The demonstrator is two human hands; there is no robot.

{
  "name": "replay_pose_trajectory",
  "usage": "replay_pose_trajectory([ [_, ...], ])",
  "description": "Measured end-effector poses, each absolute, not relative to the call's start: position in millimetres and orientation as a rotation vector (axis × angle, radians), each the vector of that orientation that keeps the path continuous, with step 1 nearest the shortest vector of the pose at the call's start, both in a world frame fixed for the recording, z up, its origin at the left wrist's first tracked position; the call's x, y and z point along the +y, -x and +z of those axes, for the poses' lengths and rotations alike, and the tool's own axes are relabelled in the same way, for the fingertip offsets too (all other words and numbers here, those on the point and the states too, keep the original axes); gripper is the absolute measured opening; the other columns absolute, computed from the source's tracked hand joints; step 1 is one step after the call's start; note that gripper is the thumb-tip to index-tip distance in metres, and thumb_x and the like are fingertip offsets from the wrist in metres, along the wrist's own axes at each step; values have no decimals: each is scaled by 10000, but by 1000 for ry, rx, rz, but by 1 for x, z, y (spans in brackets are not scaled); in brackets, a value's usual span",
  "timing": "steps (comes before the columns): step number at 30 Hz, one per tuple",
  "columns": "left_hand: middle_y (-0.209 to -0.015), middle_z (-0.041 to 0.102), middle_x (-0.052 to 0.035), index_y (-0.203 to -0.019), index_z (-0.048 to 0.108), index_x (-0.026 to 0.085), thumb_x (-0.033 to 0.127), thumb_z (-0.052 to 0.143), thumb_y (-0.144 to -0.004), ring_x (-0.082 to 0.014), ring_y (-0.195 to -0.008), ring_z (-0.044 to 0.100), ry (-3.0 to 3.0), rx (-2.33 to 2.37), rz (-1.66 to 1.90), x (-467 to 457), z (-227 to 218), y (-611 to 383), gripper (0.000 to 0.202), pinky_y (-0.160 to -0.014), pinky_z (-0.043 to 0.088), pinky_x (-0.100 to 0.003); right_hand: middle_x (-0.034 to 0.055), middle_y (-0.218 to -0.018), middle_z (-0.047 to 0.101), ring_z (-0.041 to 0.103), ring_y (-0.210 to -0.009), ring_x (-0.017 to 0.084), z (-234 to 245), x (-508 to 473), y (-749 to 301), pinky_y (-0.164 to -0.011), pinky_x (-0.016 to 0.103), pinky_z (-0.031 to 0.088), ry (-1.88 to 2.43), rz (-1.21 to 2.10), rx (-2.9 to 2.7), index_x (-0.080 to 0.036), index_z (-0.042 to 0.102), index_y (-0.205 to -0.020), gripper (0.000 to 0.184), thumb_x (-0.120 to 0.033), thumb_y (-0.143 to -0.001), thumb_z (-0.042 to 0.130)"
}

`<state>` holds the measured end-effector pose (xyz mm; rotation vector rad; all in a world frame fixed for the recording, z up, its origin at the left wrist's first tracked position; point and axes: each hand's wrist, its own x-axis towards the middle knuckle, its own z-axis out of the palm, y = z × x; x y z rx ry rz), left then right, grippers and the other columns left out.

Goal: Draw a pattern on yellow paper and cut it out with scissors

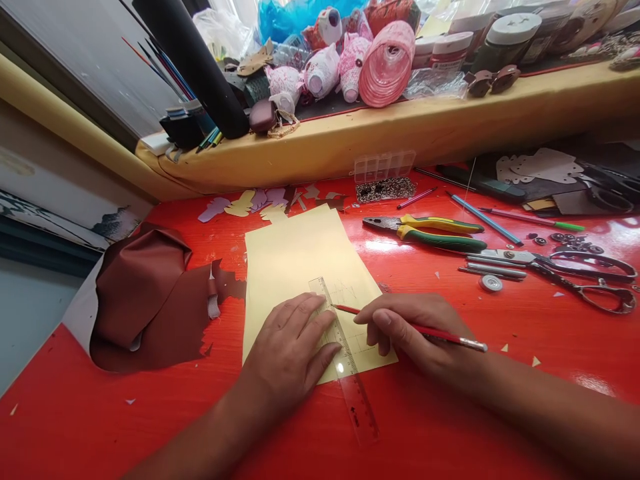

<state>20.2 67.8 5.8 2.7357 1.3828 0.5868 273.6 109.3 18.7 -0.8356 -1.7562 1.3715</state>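
We are pinning a clear ruler [356,393] to yellow paper [295,267], left fingers [310,327] spread flat, right fingers [385,327] grasping a red pencil [443,335], faint lines [347,293] drawn.

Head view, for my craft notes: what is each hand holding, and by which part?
The right hand holds a red pencil by the shaft near its point. The left hand grips nothing; its fingertips rest on a clear ruler.

Bright, daylight-like light falls across the glossy red tabletop [450,413], throwing white glare patches beyond and to the right of the pale yellow paper [295,267] and a small hot spot on the clear ruler [357,407]. Shadows stay soft. The view looks sharp, though its edges bow outward, bending the padded ledge [400,143] behind the paper.
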Motion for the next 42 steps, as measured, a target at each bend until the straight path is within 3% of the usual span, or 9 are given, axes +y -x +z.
replay_pose_trajectory([
  [6, -1413, 695, -156, -1335, 642, 187, 318, 549, -1099, -326, -1346, 641, -2729, 1381, 562, 65, 8, -17, 286, -1083, 562, -503, 52, -796, 744, 695, -607, 157, 18, 113, -275, -561, 266, 559, 927, 1493, -1642, -166, 782, -1038, 445, -524, -1121, 530],
  [13, -1573, 594, -179, -1531, 545, 170, 324, 508, -1100, -355, -1457, 564, -2776, 1373, 368, 55, 13, -14, 460, -1133, 543, -559, 53, -806, 742, 687, -598, 155, 20, 114, -274, -537, 260, 553, 925, 1532, -1605, -173, 784, -1039, 460, -574, -1091, 568],
  [18, -1537, 625, -187, -1481, 583, 137, 322, 516, -1096, -361, -1391, 617, -2870, 1319, 291, 52, 17, -11, 432, -1082, 578, -533, 50, -805, 737, 685, -589, 148, 20, 115, -274, -528, 250, 552, 921, 1568, -1563, -168, 791, -1037, 455, -570, -1085, 586],
  [24, -1541, 616, -178, -1517, 560, 164, 365, 480, -1119, -361, -1403, 583, -2842, 1313, 380, 52, 8, -2, 453, -1079, 556, -555, 42, -812, 729, 683, -586, 138, 20, 115, -274, -519, 234, 542, 925, 1582, -1506, -171, 793, -1026, 408, -524, -1096, 601],
  [31, -1624, 536, -133, -1611, 487, 199, 371, 485, -1119, -331, -1478, 474, -2774, 1315, 374, 52, 1, -2, 521, -1182, 444, -522, 32, -814, 741, 686, -612, 117, 17, 115, -274, -530, 199, 548, 924, 1596, -1447, -217, 829, -1055, 339, -472, -1112, 613],
  [37, -1719, 415, -103, -1646, 435, 177, 349, 485, -1126, -282, -1598, 316, -2795, 1281, 317, 52, 4, -2, 549, -1296, 263, -466, 27, -813, 747, 696, -624, 114, 17, 115, -274, -538, 189, 554, 941, 1613, -1391, -235, 833, -1057, 322, -467, -1113, 617],
  [42, -1717, 416, -112, -1650, 434, 170, 355, 479, -1128, -265, -1618, 284, -2825, 1247, 297, 57, 5, -3, 556, -1321, 184, -445, 31, -811, 747, 693, -629, 115, 18, 114, -275, -556, 190, 556, 961, 1624, -1394, -235, 831, -1054, 341, -487, -1112, 610],
])
